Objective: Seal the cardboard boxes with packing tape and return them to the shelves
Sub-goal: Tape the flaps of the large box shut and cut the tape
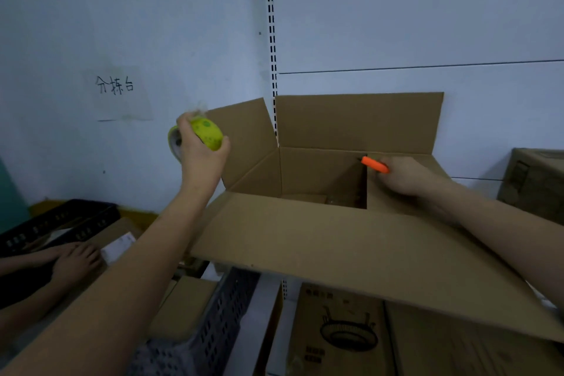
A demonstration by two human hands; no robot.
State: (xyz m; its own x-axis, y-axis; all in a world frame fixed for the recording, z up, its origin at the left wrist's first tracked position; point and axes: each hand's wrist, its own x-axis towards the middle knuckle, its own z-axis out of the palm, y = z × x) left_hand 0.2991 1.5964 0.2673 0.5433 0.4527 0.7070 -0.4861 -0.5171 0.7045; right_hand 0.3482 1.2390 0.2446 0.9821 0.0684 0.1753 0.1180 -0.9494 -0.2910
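- A pale blue-white wall (158, 24) fills the background, with a slotted metal upright (271, 24) running down it and a taped paper sign (117, 91) carrying three handwritten characters.
- The open cardboard box (305, 241) is the landmark: it sits on a shelf against the wall, directly below the upright, with the sign off to its upper left.
- All its flaps are unsealed. The back flap (357, 122) stands upright against the wall, the left flap (244, 137) angles up and outward, the near flap lies spread toward the camera, and the right flap is folded down under the right forearm.
- Inside the box the bottom is dim; something lies there, but it is too dark to tell what.
- The left hand (201, 156) is raised just left of the box's left flap, closed around a yellow-green tape dispenser (200, 137) with a roll of tape in it.
- The right hand (409, 177) rests over the box's right side, curled round an orange utility knife (374, 165) whose tip points toward the box's back inner edge.
- To the right of the box, another brown carton (537, 183) stands on the same level.
- Below the box, a printed carton (341, 330) shows a line drawing of a round item.
- Down-left of the box lie a grey perforated crate (210, 330) and a black crate (58, 223).
- Another person's hand (76, 259) rests flat on a carton down-left of the box, near the black crate.
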